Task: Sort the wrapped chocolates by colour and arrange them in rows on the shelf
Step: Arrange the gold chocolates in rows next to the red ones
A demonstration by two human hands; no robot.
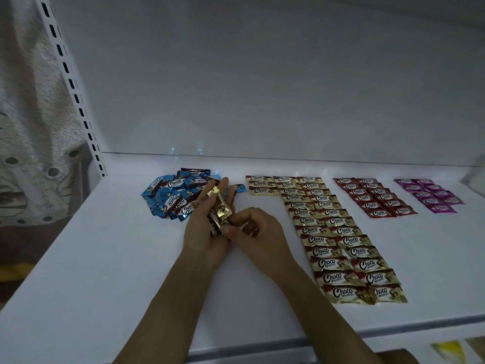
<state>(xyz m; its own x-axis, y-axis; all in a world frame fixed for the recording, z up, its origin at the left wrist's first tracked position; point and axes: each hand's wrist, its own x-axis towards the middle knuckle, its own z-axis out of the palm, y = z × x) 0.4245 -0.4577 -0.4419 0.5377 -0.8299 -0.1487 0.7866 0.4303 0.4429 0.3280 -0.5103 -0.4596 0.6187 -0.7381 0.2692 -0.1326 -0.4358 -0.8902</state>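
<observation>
While gold is in hand: I judge the step to be filling out the gold rows (338,232), fed from a stack I carry.
Left hand (203,232): palm up, fingers nearly straight and apart. It lies flat under the gold stack (219,208) and carries it rather than clamping it.
Right hand (258,229): fingers curled, thumb and fingertips pinched together on the near end of the stack. Whether they have one piece or several I cannot tell.
Where the stack is: over the shelf (105,258), between the blue pile (170,198) and the gold rows, clear of both.
Gold rows: two long lines run from the back towards the front edge. A third, on their left, has only three pieces, all at the back.
Red rows (372,197) and purple rows (430,195): two lines each, right of the gold, looking finished.
Blue pile: a loose heap at the back left, not yet laid out.
Next move, as I judge it: draw one piece free, carry it right and lay it label up just below the third piece. It should sit square to its neighbour without nudging the line beside it.
</observation>
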